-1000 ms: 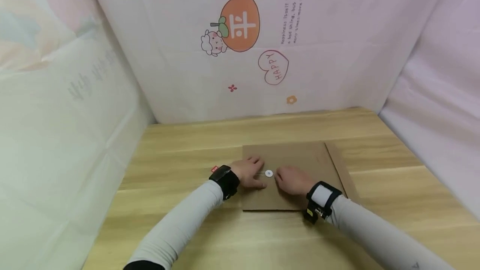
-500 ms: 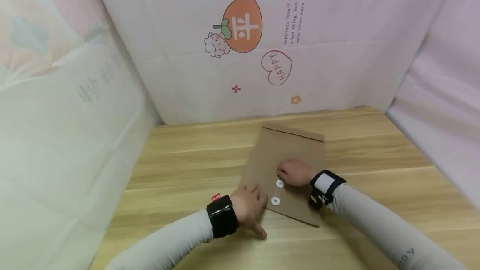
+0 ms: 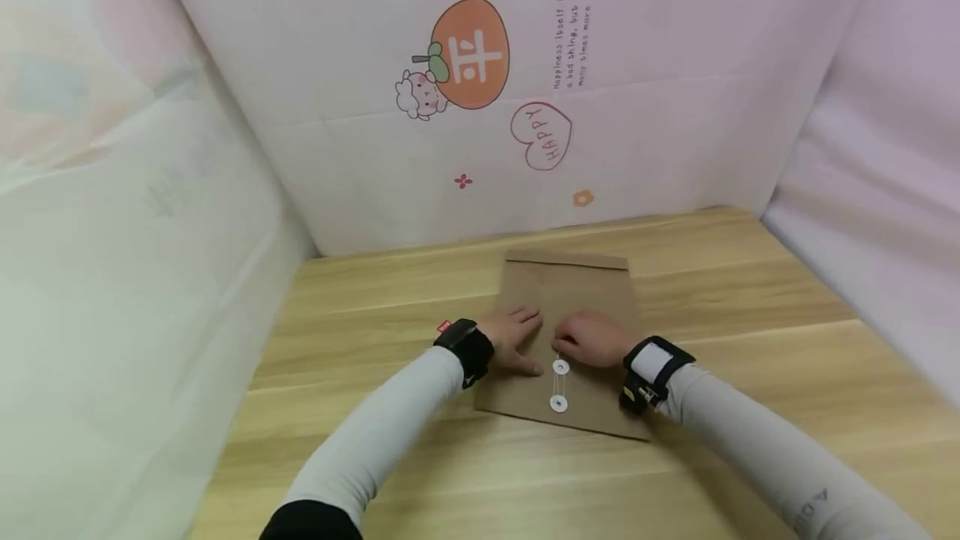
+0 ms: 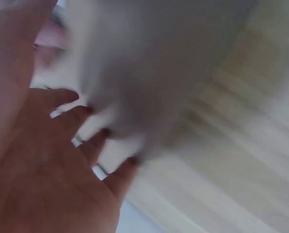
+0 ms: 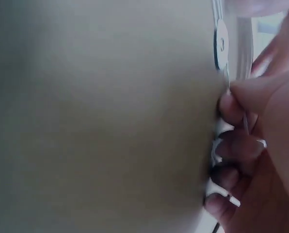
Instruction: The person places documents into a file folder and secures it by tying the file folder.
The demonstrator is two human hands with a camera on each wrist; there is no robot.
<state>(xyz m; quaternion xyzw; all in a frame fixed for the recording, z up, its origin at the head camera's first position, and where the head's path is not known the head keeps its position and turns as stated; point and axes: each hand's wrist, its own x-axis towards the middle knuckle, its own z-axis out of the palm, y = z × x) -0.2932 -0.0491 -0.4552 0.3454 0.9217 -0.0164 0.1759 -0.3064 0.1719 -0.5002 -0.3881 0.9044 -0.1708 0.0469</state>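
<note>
A brown kraft document envelope point(image 3: 577, 290) lies flat on the table, its flap seam at the far end. Two white button discs sit towards its near end, a farther disc point(image 3: 561, 367) and a nearer disc point(image 3: 558, 403), with thin string wound between them. My left hand point(image 3: 513, 340) rests spread on the envelope's left side, fingers fairly straight. Just beyond the farther disc, my right hand point(image 3: 596, 338) pinches the free end of the white string point(image 5: 227, 80) between thumb and index finger. In the right wrist view the string runs taut from the disc point(image 5: 222, 44) into the fingers.
The wood-grain table point(image 3: 375, 298) extends around the envelope on all sides. A printed white cloth point(image 3: 360, 107) hangs behind it, and pale cloth walls stand at left and right. Both wrists carry black straps.
The envelope has turned from lying sideways to lengthwise, discs towards me. My left hand moved nearer me with it, then returned forward onto its left side. My right hand keeps hold of the string.
</note>
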